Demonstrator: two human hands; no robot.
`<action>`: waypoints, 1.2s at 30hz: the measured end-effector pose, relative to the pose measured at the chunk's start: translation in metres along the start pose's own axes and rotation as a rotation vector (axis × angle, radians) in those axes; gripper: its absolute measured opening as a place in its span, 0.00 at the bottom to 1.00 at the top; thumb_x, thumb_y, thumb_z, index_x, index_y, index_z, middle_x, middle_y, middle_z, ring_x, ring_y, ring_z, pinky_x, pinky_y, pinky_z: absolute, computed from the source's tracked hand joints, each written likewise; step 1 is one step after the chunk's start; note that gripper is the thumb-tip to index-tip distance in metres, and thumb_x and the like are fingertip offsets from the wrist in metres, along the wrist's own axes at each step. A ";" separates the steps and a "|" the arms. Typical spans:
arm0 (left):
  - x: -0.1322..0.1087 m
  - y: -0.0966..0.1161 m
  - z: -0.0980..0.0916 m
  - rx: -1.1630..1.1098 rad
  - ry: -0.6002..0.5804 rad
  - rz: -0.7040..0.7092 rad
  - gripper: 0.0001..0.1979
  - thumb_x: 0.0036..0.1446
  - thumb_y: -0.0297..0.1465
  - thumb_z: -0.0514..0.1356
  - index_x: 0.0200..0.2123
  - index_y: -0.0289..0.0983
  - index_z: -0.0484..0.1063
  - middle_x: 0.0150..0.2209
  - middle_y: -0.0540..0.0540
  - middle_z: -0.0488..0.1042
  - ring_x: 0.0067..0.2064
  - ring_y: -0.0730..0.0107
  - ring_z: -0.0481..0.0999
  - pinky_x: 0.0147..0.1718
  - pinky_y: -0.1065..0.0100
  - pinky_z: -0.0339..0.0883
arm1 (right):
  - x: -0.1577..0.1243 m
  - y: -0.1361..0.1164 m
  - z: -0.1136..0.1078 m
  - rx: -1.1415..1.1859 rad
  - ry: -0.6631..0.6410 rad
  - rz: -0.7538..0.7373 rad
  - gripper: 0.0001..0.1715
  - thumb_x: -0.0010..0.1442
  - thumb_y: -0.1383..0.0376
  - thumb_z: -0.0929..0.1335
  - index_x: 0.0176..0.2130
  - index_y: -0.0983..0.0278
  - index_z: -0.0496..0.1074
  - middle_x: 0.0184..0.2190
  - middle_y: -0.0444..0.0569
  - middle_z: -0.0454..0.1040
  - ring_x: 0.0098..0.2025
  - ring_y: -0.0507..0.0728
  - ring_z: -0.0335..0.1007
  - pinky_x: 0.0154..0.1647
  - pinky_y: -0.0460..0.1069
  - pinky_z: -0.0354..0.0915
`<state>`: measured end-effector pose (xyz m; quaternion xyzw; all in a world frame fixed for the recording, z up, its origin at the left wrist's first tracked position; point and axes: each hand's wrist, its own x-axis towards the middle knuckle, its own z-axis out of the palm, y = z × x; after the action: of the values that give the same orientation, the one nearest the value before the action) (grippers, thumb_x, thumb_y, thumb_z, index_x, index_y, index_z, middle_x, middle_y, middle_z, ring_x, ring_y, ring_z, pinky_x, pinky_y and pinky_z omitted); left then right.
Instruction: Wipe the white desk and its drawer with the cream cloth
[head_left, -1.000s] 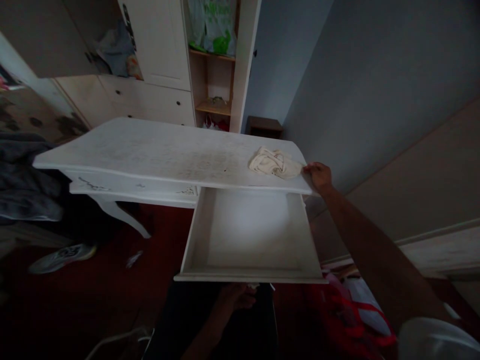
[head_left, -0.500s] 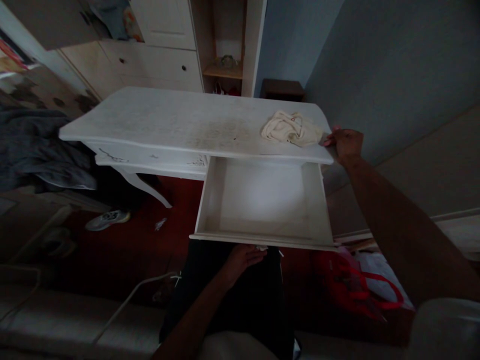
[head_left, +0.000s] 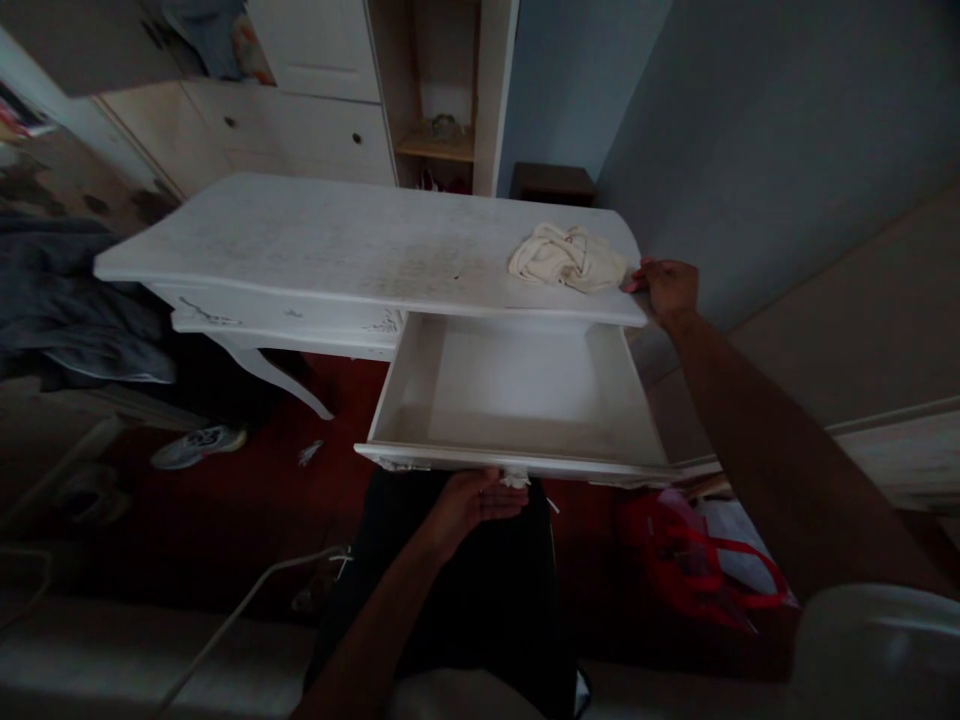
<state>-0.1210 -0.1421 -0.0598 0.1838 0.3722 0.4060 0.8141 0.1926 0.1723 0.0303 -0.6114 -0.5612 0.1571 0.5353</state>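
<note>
A white desk has its right drawer pulled out, with the bare inside showing. My left hand is at the middle of the drawer's front, its thumb and fingers closed around the pale ornate knob. At the desk's right end, my right hand grips the edge of the top, fingers above and the rest of the hand outside. Close to those fingertips lies a crumpled cream cloth on the grimy desk top.
A white cabinet stands behind the desk, and a grey-blue wall runs along the right. Dark clothing is heaped at left. On the red floor are a shoe and a red bag. My legs are under the drawer.
The drawer's front edge sits higher in the picture, and its carved front face now shows. My left hand has risen with it. My right hand stays at the desk's edge; the view shifted slightly.
</note>
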 end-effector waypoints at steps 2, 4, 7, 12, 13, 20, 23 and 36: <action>0.003 0.005 0.002 0.028 0.005 0.014 0.26 0.45 0.48 0.71 0.36 0.29 0.79 0.40 0.29 0.81 0.44 0.45 0.81 0.49 0.49 0.71 | 0.000 0.001 0.000 -0.015 0.006 -0.003 0.20 0.63 0.65 0.68 0.20 0.60 0.72 0.15 0.43 0.72 0.25 0.54 0.70 0.41 0.51 0.69; 0.009 0.009 0.003 0.044 0.006 0.031 0.28 0.45 0.49 0.71 0.36 0.29 0.79 0.40 0.29 0.81 0.44 0.46 0.81 0.48 0.51 0.72 | 0.000 0.002 0.000 -0.029 0.006 -0.006 0.20 0.62 0.64 0.68 0.19 0.58 0.72 0.15 0.44 0.72 0.25 0.56 0.71 0.41 0.52 0.70; 0.018 0.016 0.004 0.073 0.013 0.062 0.29 0.46 0.51 0.69 0.37 0.28 0.79 0.40 0.30 0.81 0.43 0.48 0.82 0.46 0.53 0.74 | 0.000 0.003 0.000 -0.030 0.002 -0.005 0.19 0.61 0.63 0.69 0.20 0.58 0.73 0.15 0.45 0.73 0.26 0.57 0.72 0.41 0.53 0.70; 0.034 0.029 0.008 0.115 0.036 0.099 0.30 0.45 0.53 0.69 0.36 0.29 0.79 0.40 0.30 0.81 0.42 0.49 0.82 0.45 0.56 0.74 | -0.001 0.003 -0.002 -0.039 -0.019 -0.022 0.19 0.61 0.60 0.68 0.20 0.60 0.73 0.16 0.45 0.73 0.25 0.57 0.72 0.42 0.54 0.69; 0.038 0.032 0.009 0.122 0.038 0.099 0.31 0.44 0.54 0.69 0.36 0.29 0.79 0.40 0.29 0.81 0.43 0.49 0.82 0.45 0.56 0.74 | -0.002 0.003 -0.002 -0.044 -0.014 -0.025 0.19 0.61 0.60 0.68 0.20 0.60 0.73 0.16 0.45 0.73 0.26 0.57 0.73 0.43 0.54 0.69; 0.068 0.049 0.015 0.162 0.096 0.122 0.34 0.41 0.56 0.69 0.34 0.28 0.80 0.39 0.29 0.81 0.41 0.51 0.83 0.43 0.59 0.75 | -0.003 0.003 -0.002 -0.075 -0.018 -0.004 0.20 0.59 0.53 0.68 0.22 0.61 0.75 0.17 0.47 0.76 0.27 0.57 0.73 0.41 0.53 0.70; 0.081 0.057 0.013 0.174 0.138 0.145 0.33 0.44 0.56 0.68 0.32 0.28 0.79 0.38 0.29 0.81 0.40 0.52 0.83 0.42 0.59 0.76 | -0.002 0.004 -0.002 -0.078 -0.025 0.003 0.22 0.58 0.50 0.68 0.22 0.61 0.75 0.18 0.47 0.76 0.28 0.58 0.74 0.42 0.53 0.69; 0.131 0.088 0.015 0.097 0.226 0.172 0.21 0.52 0.45 0.69 0.32 0.30 0.77 0.34 0.32 0.82 0.39 0.53 0.83 0.46 0.56 0.76 | -0.006 -0.003 -0.004 -0.086 -0.047 -0.020 0.27 0.56 0.45 0.67 0.21 0.62 0.75 0.19 0.51 0.77 0.28 0.59 0.74 0.42 0.56 0.69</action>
<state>-0.1044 0.0152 -0.0570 0.2075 0.4635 0.4740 0.7194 0.1921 0.1646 0.0316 -0.6243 -0.5860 0.1420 0.4966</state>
